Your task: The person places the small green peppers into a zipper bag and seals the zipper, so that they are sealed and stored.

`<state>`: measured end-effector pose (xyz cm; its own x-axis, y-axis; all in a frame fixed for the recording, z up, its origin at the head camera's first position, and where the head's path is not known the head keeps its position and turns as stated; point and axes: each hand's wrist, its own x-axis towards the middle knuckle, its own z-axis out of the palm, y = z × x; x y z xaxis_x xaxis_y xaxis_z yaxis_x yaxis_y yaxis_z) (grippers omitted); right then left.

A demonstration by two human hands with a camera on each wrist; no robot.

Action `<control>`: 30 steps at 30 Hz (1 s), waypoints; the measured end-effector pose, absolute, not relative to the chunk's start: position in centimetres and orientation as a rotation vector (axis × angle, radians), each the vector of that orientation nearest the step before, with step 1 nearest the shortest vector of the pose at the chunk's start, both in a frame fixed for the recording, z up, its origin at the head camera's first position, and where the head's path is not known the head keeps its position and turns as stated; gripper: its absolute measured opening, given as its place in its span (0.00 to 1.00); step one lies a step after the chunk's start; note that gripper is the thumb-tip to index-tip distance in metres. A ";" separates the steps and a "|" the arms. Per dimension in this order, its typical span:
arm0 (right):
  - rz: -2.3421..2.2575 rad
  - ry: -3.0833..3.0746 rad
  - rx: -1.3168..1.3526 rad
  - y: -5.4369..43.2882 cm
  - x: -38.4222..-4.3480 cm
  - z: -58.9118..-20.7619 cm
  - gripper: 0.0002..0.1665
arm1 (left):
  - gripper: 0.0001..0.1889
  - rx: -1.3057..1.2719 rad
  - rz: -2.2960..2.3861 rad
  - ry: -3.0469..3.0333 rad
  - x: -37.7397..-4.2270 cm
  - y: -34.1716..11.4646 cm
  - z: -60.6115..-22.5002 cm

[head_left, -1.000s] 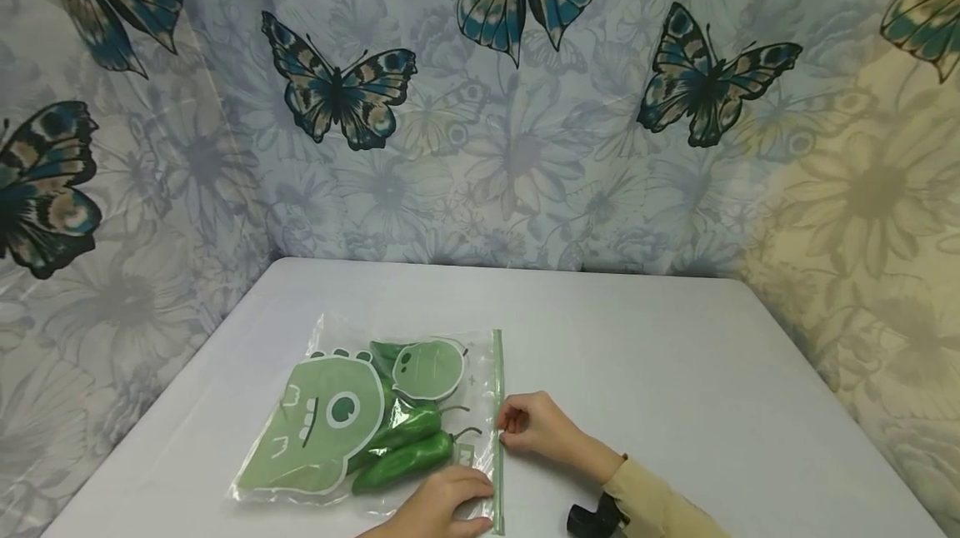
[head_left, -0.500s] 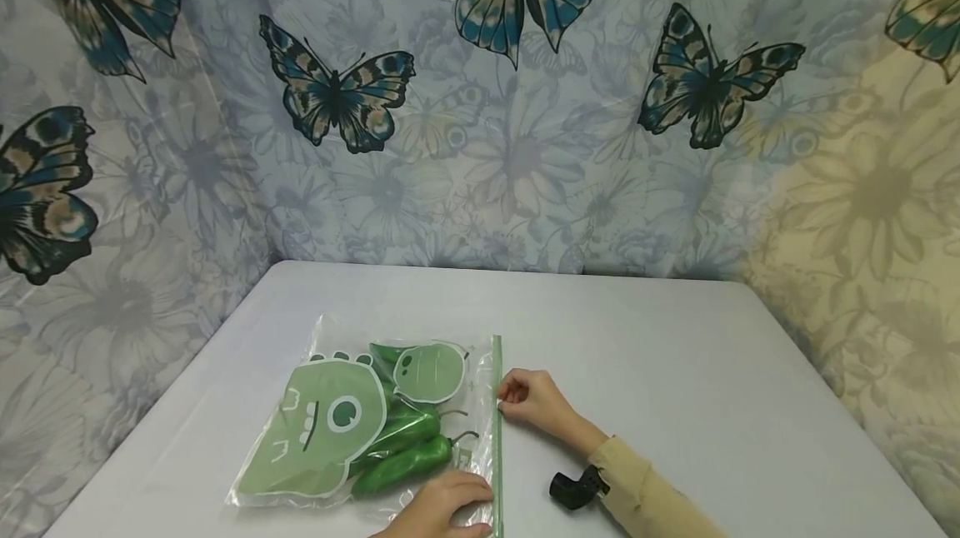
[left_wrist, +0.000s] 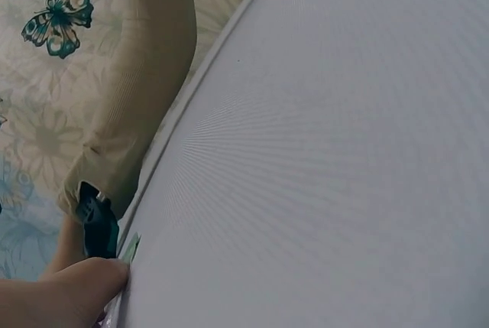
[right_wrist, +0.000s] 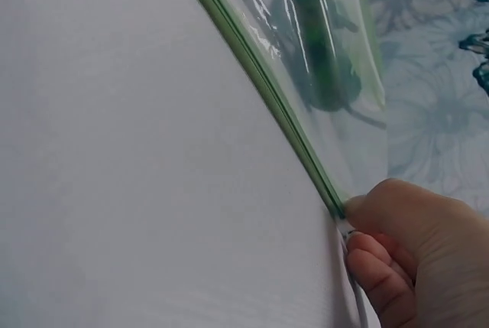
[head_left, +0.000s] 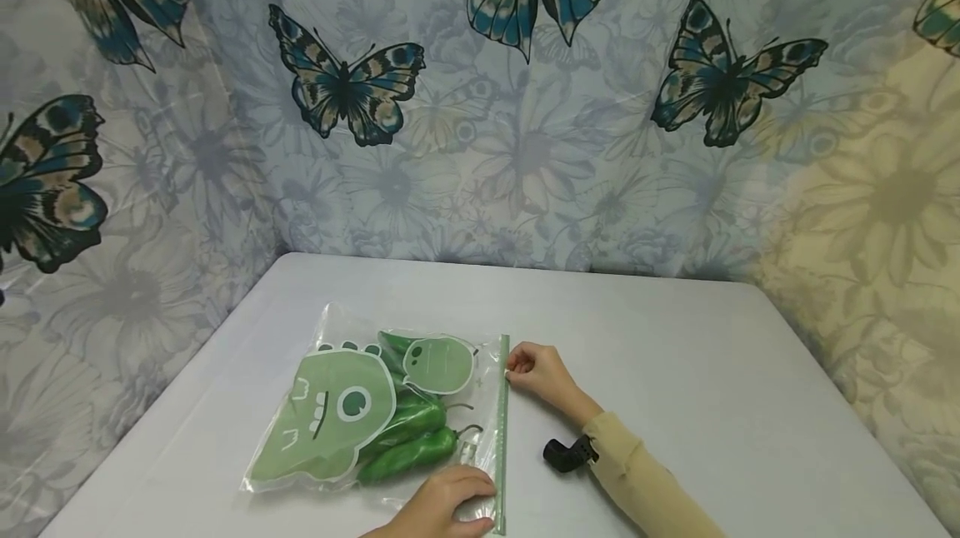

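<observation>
A clear zip-lock bag [head_left: 487,392] with green cartoon monster prints lies flat on the white table, its green zip strip [head_left: 503,430] along the right side. Inside are several green peppers [head_left: 411,453], partly hidden by the prints. My right hand [head_left: 543,376] pinches the strip near its far end; in the right wrist view, thumb and curled fingers meet at the green zip [right_wrist: 286,129]. My left hand [head_left: 442,498] holds the bag's near right corner, fingers bent and thumb at the strip. Only part of the left hand [left_wrist: 69,290] shows in the left wrist view.
The white table [head_left: 675,388] stretches to the right of the bag and behind it. Butterfly-patterned fabric [head_left: 525,155] walls it in at the back and sides. A black wrist camera [head_left: 567,455] sits at the right cuff, low over the table.
My right hand has slid along the zip strip toward its far end, its forearm following. The left hand keeps its hold at the near corner. The head view has shifted slightly.
</observation>
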<state>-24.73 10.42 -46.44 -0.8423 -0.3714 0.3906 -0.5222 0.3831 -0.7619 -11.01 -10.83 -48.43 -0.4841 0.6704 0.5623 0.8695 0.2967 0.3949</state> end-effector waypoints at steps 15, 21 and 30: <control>1.439 -2.429 0.661 11.8 -27.6 -48.3 0.09 | 0.12 -1.383 -1.045 -2.303 -10.8 -10.2 -49.0; 1.442 -2.382 0.597 11.7 -28.5 -48.5 0.08 | 0.12 -1.385 -1.025 -2.334 -11.0 -10.2 -48.7; 1.577 -2.546 0.522 11.8 -27.1 -48.1 0.08 | 0.17 -1.452 -1.366 -2.431 -11.3 -11.2 -48.6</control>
